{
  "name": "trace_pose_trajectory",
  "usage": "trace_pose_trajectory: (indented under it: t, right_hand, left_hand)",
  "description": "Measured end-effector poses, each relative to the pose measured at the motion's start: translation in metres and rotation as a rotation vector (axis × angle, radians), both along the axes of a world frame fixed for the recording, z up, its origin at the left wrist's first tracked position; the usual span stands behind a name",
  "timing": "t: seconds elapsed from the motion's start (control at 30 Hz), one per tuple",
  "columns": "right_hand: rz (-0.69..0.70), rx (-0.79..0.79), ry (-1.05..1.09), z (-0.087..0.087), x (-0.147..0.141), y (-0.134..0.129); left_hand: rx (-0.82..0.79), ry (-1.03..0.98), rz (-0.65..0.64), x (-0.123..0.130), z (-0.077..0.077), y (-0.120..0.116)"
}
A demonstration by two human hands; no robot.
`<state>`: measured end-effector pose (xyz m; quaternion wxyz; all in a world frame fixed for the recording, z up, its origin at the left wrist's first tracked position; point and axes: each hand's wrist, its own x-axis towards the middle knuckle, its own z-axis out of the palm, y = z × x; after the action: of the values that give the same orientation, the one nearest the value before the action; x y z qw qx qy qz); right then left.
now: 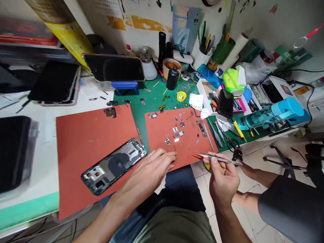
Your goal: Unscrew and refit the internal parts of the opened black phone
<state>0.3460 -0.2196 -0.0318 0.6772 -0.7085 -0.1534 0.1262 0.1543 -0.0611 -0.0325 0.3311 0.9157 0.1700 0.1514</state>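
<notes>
Beside the phone housing, left hand, fingers slightly bent, hold unclear, overlaps 2 red mats; right hand pinches tweezers.

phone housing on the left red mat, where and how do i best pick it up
Probably by the long outer edges of the phone housing, about mid-length, coming from above with thumb on one edge and fingers on the other. It lies flat on the red mat, inner side up, long and narrow, so this grip should keep clear of the exposed inside.
</notes>
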Motion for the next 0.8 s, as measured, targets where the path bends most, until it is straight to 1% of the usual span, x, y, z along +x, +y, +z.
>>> trace_pose_trajectory:
  t: [0.1,0.23,0.33,0.53,0.7,0.8]
  right_hand:
    - [-0.058,-0.043,-0.154,-0.01,-0.013,0.008]
    - [-0.021,-0.101,-0.279,-0.018,-0.019,0.009]
    - [-0.015,-0.132,-0.339,-0.02,-0.019,0.008]
    - [-0.01,-0.134,-0.408,-0.018,-0.021,0.012]
    - [-0.01,-0.248,-0.502,-0.019,-0.02,0.007]
    - [-0.002,-0.307,-0.588,-0.021,-0.019,0.003]
  left_hand:
    - [-0.063,0.037,-0.009,0.002,0.0,0.002]
    - [-0.121,0.061,-0.003,0.004,0.005,0.002]
    - [-0.138,0.05,0.001,0.005,0.008,0.002]
    - [-0.103,0.004,0.017,0.005,0.01,-0.001]
    - [-0.071,0.042,0.018,0.006,0.007,-0.006]
    - [-0.027,0.024,0.037,0.011,0.004,-0.011]
